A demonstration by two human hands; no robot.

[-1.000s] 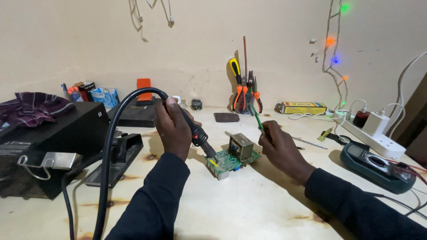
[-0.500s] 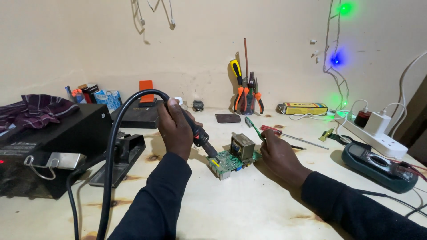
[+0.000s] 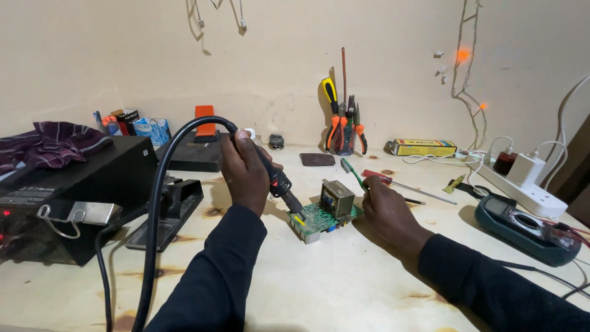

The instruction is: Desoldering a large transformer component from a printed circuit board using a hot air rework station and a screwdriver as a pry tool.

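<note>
Left hand (image 3: 246,175) raised above the desk (image 3: 344,289), forearm in a dark sleeve running up from the lower edge, wrist bent so the knuckles face the camera. Fingers wrapped tight round the black handle of a hot-air wand (image 3: 276,178), held like a thick pen and tilted down to the right. Nozzle tip just over the near left part of a green circuit board (image 3: 319,218); whether tip and board touch, impossible to tell. Thick black hose (image 3: 161,184) arching up out of the handle, over the hand and down the left side toward the lower edge.

Right hand (image 3: 387,212) low on the desk just right of the board, forearm coming in from the lower right corner, palm down. Fingers curled together at the board's right edge and closed on a green-handled tool (image 3: 351,172) that slants up and left past the boxy metal transformer (image 3: 337,198) standing on the board.

Board lying flat near the middle of the desk, between both hands.

Elsewhere: black box-shaped station (image 3: 67,190) at the left with a purple cloth (image 3: 52,138) on top; cup of pliers and screwdrivers (image 3: 344,126) against the wall; red-handled screwdriver (image 3: 393,182) behind the right hand; dark green multimeter (image 3: 522,227) and white power strip (image 3: 519,181) at the right.
</note>
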